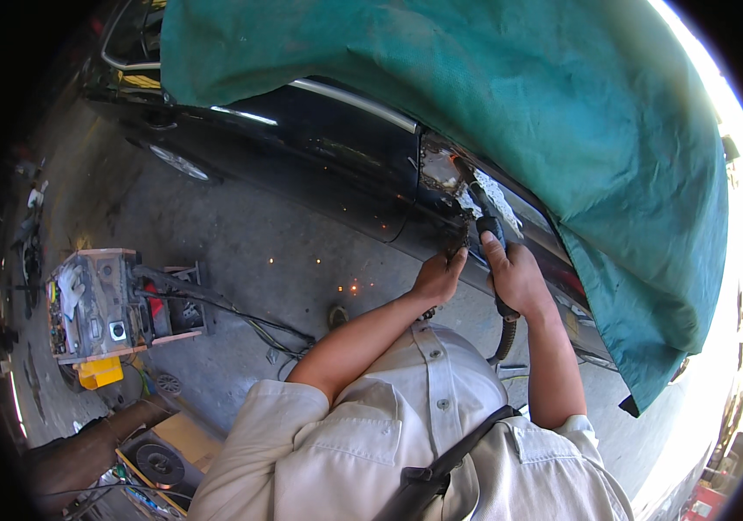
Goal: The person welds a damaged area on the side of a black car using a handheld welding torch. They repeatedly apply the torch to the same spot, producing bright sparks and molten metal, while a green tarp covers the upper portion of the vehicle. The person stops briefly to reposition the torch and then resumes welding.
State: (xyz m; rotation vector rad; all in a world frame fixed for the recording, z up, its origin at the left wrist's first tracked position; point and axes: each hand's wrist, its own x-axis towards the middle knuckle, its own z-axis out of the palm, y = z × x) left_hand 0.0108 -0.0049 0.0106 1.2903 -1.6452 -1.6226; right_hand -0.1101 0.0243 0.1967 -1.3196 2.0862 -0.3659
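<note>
A black car [328,148] stands in front of me, partly draped with a green tarp [493,95]. My right hand [517,276] grips a black welding torch [493,230], its tip against a bare, rusty patch [442,171] of the car's side panel. The torch's cable [505,340] hangs down below my wrist. My left hand [439,276] rests with bent fingers against the lower edge of the panel, just left of the torch. A few orange sparks lie on the concrete floor [258,252] below the car.
A welding machine [98,304] sits on the floor at the left, cables [250,321] running from it toward me. A yellow container [99,372] lies below it. A box with a disc [161,462] and clutter lie at lower left. A car wheel [178,161] shows at upper left.
</note>
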